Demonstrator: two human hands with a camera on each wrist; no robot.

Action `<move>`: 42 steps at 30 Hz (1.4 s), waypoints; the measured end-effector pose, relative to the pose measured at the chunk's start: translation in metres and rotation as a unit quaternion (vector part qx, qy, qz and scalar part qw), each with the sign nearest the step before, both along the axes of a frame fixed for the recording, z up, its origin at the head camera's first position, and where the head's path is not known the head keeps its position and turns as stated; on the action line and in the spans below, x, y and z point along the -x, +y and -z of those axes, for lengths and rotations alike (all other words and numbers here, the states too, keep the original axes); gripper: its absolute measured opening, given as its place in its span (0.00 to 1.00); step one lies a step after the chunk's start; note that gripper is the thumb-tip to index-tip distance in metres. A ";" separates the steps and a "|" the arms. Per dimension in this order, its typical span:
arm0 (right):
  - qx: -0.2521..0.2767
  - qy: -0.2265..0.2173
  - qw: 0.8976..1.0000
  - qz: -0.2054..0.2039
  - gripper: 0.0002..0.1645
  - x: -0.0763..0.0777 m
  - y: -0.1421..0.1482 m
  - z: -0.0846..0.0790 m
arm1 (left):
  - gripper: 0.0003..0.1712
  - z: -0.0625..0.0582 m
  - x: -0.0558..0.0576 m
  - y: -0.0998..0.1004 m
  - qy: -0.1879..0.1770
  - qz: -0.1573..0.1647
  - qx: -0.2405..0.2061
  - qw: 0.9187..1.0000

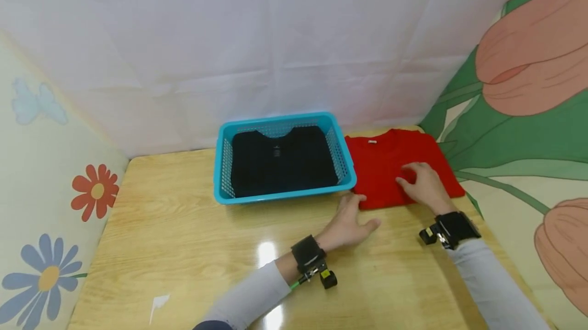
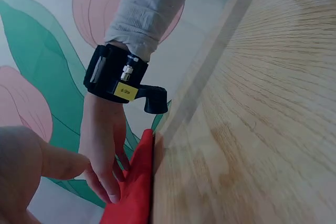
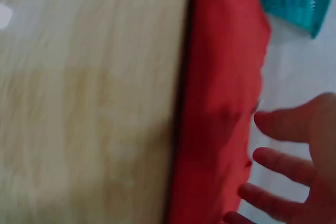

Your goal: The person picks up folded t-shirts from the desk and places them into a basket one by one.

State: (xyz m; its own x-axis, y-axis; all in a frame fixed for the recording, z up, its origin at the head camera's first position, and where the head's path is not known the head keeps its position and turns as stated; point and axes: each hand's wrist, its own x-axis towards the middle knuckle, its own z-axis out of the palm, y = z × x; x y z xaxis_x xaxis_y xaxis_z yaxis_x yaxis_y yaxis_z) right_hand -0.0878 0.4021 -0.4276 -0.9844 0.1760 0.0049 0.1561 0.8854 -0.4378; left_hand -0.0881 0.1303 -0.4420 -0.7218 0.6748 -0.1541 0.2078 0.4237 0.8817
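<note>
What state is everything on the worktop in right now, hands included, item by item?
Blue rectangular plastic basket: upright, open-topped, holding the black shirt.
Black fabric shirt: folded, lying inside the basket, neckline away from the person.
Red fabric shirt: folded flat, outside the basket, on its right.
Left hand's grip: open, empty, by the red shirt's near left corner.
Right hand's grip: open, fingers spread at the red shirt; contact unclear.
</note>
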 end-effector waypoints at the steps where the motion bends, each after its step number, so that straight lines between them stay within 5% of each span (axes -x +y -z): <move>1: -0.010 -0.007 1.000 -0.003 0.31 0.000 0.003 0.003 | 0.38 0.002 0.000 0.004 -0.006 -0.008 0.002 1.000; 11: -0.059 -0.058 0.996 -0.031 0.41 -0.002 0.009 0.012 | 0.42 0.013 0.011 0.040 -0.068 -0.119 -0.041 0.990; 21: -0.078 -0.048 0.995 -0.034 0.38 -0.003 0.006 0.015 | 0.37 0.008 0.016 0.061 -0.110 -0.259 -0.118 0.952; 28: -0.078 -0.047 0.995 -0.041 0.38 -0.013 0.008 0.013 | 0.35 0.006 0.014 0.067 -0.103 -0.276 -0.110 0.949; 42: -0.087 -0.043 0.994 -0.042 0.38 -0.034 0.006 0.007 | 0.23 0.013 0.012 0.059 -0.056 -0.253 -0.092 0.962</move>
